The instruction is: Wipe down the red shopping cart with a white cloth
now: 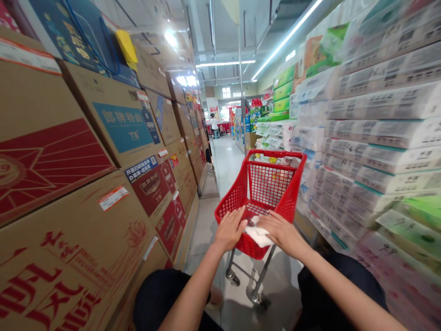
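Note:
A red plastic shopping cart with mesh sides and grey wheeled legs stands right in front of me in the aisle. My left hand rests on the left of its near rim, fingers stretched out and holding nothing. At the right of that rim, my right hand grips a crumpled white cloth, its fingers bent over it. The cloth lies against the near edge of the basket and could be a paper tissue; part of it is hidden under the fingers.
Stacked cardboard cartons form a wall on the left. Plastic-wrapped tissue packs are piled high on the right, close to the cart. A thin pole rises ahead. Down the aisle floor, a person sits far off.

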The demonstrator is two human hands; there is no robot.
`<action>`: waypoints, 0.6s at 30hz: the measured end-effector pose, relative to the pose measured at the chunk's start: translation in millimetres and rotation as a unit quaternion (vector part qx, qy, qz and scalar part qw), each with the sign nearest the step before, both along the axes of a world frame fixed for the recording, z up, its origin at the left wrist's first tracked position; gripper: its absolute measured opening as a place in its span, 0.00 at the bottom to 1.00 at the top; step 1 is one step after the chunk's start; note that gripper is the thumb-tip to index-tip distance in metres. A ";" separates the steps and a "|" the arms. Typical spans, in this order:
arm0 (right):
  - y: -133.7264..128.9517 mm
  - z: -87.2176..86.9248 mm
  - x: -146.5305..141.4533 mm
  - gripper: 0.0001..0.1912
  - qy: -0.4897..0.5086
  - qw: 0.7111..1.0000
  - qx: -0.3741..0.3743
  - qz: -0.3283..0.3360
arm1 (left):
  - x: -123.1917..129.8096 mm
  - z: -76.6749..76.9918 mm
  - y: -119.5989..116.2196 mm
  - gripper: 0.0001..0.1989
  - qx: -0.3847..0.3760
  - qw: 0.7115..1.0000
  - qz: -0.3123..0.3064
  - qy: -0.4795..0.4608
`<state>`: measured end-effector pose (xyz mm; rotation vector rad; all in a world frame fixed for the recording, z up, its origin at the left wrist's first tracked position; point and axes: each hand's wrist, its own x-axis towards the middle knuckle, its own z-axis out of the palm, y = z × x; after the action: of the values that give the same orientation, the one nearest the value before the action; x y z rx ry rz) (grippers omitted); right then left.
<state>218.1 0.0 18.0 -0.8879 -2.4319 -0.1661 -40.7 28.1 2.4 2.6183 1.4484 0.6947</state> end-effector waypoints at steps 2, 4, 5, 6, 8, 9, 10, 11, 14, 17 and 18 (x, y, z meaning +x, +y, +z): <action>14.4 4.4 22.0 0.19 0.002 0.999 0.019 -0.040 | -10.3 0.9 3.9 0.29 -0.013 1.000 -0.001 0.005; 25.8 6.4 36.7 0.19 0.004 0.997 0.028 -0.071 | -16.5 1.3 7.6 0.30 -0.016 1.000 0.003 0.012; 28.9 6.6 39.6 0.18 0.006 0.996 0.030 -0.080 | -17.6 1.5 9.3 0.30 -0.016 1.000 0.005 0.016; 29.9 6.2 39.4 0.18 0.010 0.996 0.031 -0.083 | -17.8 1.7 10.9 0.30 -0.017 1.000 0.006 0.020; 26.0 4.4 30.6 0.17 0.020 0.996 0.036 -0.080 | -16.8 2.4 14.1 0.31 -0.023 0.999 0.014 0.025; 22.1 3.2 23.4 0.17 0.024 0.996 0.039 -0.072 | -16.6 2.9 16.0 0.31 -0.027 0.999 0.020 0.027; 17.8 2.0 15.7 0.17 0.025 0.997 0.041 -0.062 | -17.2 3.4 18.0 0.32 -0.033 0.999 0.028 0.029; 13.8 1.1 8.4 0.17 0.024 0.998 0.042 -0.050 | -18.8 4.0 20.4 0.32 -0.038 0.998 0.038 0.031; 9.3 0.6 -2.9 0.18 0.008 0.999 0.039 -0.009 | -29.4 5.6 28.8 0.33 -0.047 0.995 0.074 0.038; 17.5 1.7 5.3 0.20 0.000 0.999 0.042 -0.010 | -39.7 8.2 35.5 0.31 -0.051 0.991 0.112 0.051; 21.3 1.6 9.8 0.21 0.004 0.999 0.045 -0.027 | -40.0 9.2 36.0 0.31 -0.052 0.990 0.121 0.054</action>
<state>227.9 21.4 19.6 -0.9119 -2.3748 -0.2899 -80.8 64.1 11.5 2.4612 1.8035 0.4852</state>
